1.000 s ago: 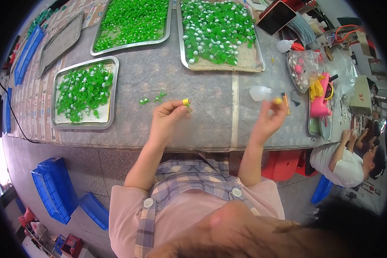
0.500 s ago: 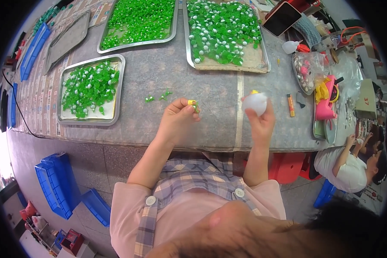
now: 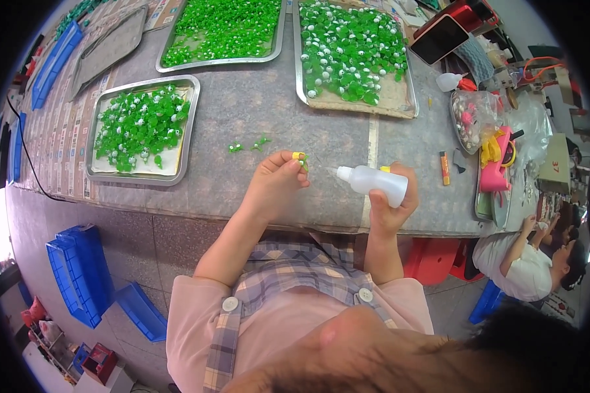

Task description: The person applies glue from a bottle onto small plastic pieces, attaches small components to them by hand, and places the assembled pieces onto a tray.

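Observation:
Between the fingertips of my left hand (image 3: 276, 182) is a small green plastic piece (image 3: 304, 164); yellow tape wraps one of those fingers. My right hand (image 3: 394, 203) grips a white squeeze bottle (image 3: 377, 185), tipped on its side with its nozzle pointing left at the green piece. A gap shows between the nozzle and the piece. Yellow also wraps a finger of the right hand. Just beyond my left hand, a few small green pieces (image 3: 261, 143) lie on the grey table cover.
Metal trays of green pieces stand at the left (image 3: 191, 124), back centre (image 3: 278, 46) and back right (image 3: 301, 72). On the right lie a glue stick (image 3: 445, 168), a pink tool (image 3: 497, 167) and a plastic bag (image 3: 482, 98). Another person (image 3: 518, 262) sits at far right.
My right hand has turned the bottle from end-on to sideways, so its nozzle now points at the green piece. The left hand keeps its pinch, and the whole view has shifted slightly.

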The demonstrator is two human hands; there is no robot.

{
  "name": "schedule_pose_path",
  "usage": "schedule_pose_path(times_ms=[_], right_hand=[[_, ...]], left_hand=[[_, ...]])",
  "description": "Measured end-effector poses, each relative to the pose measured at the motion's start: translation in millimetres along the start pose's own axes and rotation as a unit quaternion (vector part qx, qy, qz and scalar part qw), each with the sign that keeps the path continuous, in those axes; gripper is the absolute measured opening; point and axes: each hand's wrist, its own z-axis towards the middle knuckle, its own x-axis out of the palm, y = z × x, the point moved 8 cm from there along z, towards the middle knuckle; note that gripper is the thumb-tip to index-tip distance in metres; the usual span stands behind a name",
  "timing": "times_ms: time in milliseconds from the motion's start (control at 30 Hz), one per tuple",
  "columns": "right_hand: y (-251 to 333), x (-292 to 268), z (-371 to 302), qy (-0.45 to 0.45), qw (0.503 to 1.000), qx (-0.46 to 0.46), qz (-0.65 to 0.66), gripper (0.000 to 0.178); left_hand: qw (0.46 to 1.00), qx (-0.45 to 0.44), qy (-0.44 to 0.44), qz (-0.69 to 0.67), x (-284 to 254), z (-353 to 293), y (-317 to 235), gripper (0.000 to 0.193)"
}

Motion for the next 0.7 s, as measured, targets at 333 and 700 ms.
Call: schedule_pose_path(times_ms=[333, 700], right_hand=[[-1.9, 6.2, -1.4, 0.014, 1.0, 0.007, -0.027, 0.032], [-3.6, 2.2, -1.7, 0.001, 1.0, 0.025, -0.015, 0.032]], left_hand=[[1.0, 0.001, 0.003, 0.001, 1.1, 0.0, 0.3, 0.011], [1.0, 0.001, 0.005, 0.011, 0.5, 0.7, 1.4, 0.012]])
